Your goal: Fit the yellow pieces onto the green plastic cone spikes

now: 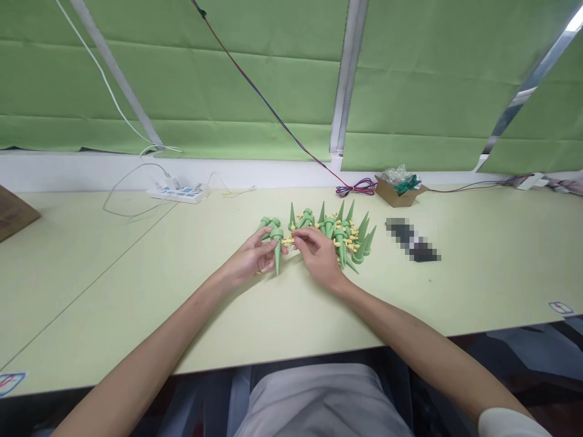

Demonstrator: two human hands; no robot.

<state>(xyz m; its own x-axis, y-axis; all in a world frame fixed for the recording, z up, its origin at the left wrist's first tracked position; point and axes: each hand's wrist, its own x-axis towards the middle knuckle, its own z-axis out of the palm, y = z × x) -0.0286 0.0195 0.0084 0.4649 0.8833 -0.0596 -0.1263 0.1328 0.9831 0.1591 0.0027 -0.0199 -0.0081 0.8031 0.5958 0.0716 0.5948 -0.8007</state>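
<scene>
This looks like a small assembly or packing workroom rather than a home. A long pale-green workbench [113, 267] runs along a window wall, where green fabric blinds [228, 91] hang fully lowered between white window frames [342, 79]. A white power strip [178, 193] with loose white cables lies on the bench near the sill, and a red-and-blue twisted wire [273, 115] drops from above to a coil by the wall. A small open cardboard box [397, 193] of bagged parts sits at the back, and a batch of identical green plastic spikes [339, 230] with yellow fittings is heaped mid-bench. Tape markers [561, 308] are stuck near the bench's front edge.
</scene>
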